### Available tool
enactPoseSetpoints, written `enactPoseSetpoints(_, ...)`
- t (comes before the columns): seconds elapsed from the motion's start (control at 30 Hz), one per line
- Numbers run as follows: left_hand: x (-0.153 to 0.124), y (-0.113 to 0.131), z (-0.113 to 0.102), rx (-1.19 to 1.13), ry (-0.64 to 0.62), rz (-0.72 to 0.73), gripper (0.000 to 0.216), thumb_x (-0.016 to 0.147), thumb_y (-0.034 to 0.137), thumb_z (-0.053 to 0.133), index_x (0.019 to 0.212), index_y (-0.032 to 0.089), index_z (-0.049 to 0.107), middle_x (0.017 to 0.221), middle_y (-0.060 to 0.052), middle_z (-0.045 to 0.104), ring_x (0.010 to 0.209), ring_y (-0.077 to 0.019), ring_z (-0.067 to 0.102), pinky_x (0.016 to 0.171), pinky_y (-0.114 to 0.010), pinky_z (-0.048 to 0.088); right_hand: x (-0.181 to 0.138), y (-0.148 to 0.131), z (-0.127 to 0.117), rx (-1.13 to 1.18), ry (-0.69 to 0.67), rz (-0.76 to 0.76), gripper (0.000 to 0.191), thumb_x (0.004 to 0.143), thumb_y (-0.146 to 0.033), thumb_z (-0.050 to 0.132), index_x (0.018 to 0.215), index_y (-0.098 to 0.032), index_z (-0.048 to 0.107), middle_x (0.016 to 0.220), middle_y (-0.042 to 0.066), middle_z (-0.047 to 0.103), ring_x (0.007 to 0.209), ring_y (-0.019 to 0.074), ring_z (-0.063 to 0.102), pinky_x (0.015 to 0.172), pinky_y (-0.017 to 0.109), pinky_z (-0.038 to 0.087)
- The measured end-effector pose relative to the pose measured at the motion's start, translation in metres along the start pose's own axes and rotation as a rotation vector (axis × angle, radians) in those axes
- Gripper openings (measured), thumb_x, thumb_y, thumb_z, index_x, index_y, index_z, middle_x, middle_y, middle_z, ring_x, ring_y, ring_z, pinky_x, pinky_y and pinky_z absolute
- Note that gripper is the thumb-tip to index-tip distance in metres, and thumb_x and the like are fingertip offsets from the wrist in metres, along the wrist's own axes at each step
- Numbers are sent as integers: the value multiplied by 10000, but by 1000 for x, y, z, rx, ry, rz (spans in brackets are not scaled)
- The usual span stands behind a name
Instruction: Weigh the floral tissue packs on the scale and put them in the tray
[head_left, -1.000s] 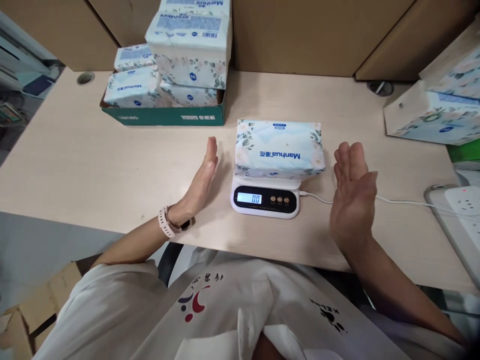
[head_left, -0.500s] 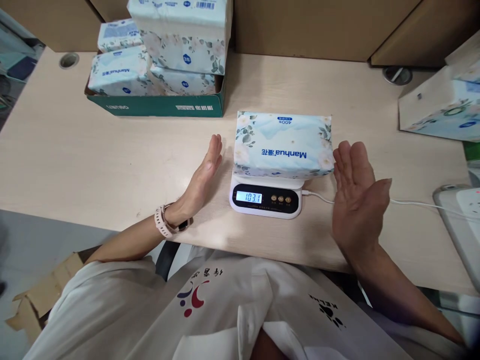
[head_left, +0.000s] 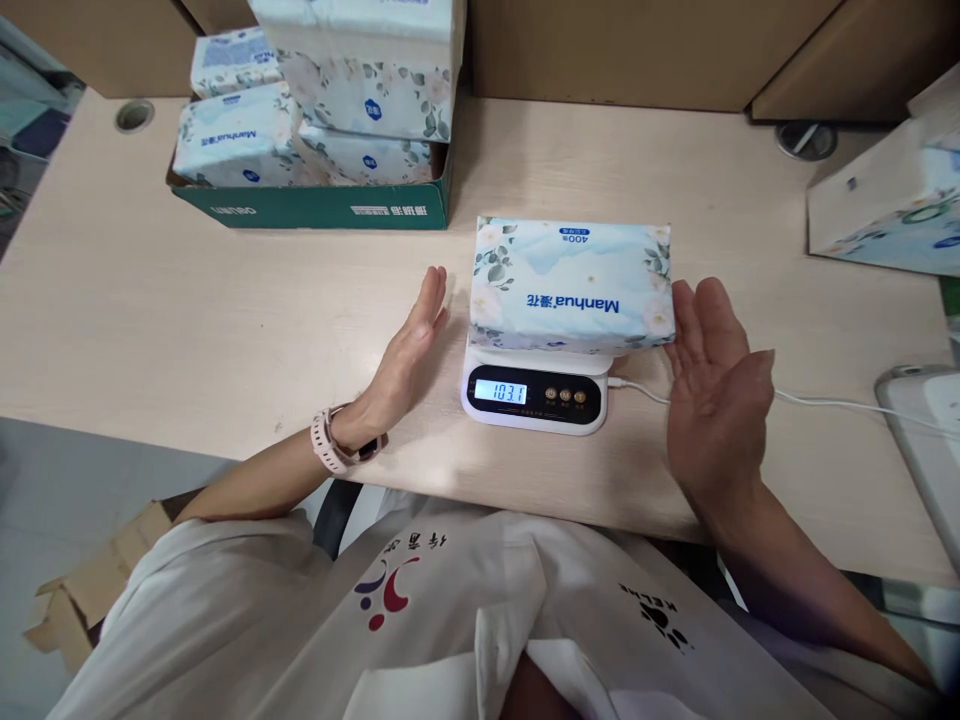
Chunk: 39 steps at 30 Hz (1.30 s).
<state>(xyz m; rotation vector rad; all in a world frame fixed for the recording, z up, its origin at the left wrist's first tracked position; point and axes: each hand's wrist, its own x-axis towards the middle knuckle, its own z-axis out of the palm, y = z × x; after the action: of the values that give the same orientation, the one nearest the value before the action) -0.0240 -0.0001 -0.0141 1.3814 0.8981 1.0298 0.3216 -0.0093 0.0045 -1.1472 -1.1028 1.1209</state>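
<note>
Head camera view, looking down: a pale wood bench (head_left: 225, 320) fills most of the scene, with a brown partition (head_left: 600, 50) along its far edge. The person's white shirt (head_left: 465, 590) takes up the near side. On the bench, toward the far left, sits a green box (head_left: 300, 208) filled with floral packs (head_left: 367, 95), the largest rising well above the rim. Another white package (head_left: 870, 200) stands at the right edge, partly cut off. Near the middle, the Manhua tissue pack (head_left: 574, 285) lies flat atop a white scale (head_left: 536, 425), overhanging its platform, its printing upside down to the wearer. Both hands are apart, flat, with fingers extended and palms turned inward. The left hand (head_left: 401, 365) is beside the pack with a clear gap between them; the right hand (head_left: 716, 400) has its fingertips right at the pack's other end, and whether they touch cannot be told. Smaller still, a pale-strapped watch (head_left: 326, 440) circles the left wrist. A white cable (head_left: 832, 404) runs from the scale's side behind the right hand. The lit display (head_left: 501, 391) reads 103.1, with three round buttons (head_left: 565, 396) next to it.
</note>
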Motion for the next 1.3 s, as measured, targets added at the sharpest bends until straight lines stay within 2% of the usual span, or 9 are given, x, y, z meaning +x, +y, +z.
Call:
enactPoseSetpoints(0.1,0,0,0,-12,1,2,786,1095,826,415,1804,518,274,1939,150,62,1821,-318,-93,1512,-600,71,0,-1,1,6,10,9,535,1002,-852,552,1431,-594,741,1689,-93,659,1654,251,563,1501,650,185)
enactPoseSetpoints(0.33,1,-2,1,-5,14,2,781,1093,816,448,1798,516,298,1936,144,96,1827,-315,-40,1513,-591,117,-1,-2,2,-27,14,18,684,967,-894,557,1510,-508,713,1733,-27,623,1665,276,549,1490,660,220)
enactPoseSetpoints(0.6,1,0,2,18,26,4,781,1090,812,463,1795,514,308,1934,147,116,1828,-324,-16,1514,-594,126,-1,-5,3,26,15,12,546,957,-865,622,1400,-581,766,1669,-78,678,1612,263,612,1500,653,190)
enactPoseSetpoints(1.07,0,6,4,43,16,-25,784,1101,797,446,1808,504,272,1941,142,77,1828,-318,-46,1514,-581,123,-3,-7,5,12,4,8,529,975,-861,585,1406,-604,755,1679,-88,671,1642,263,578,1486,670,226)
enactPoseSetpoints(1.3,1,5,5,32,29,-12,767,1097,789,461,1796,515,303,1937,143,114,1827,-325,-43,1509,-600,132,-3,-7,5,-60,-14,7,685,966,-901,528,1508,-522,709,1724,-26,636,1679,290,532,1471,676,263)
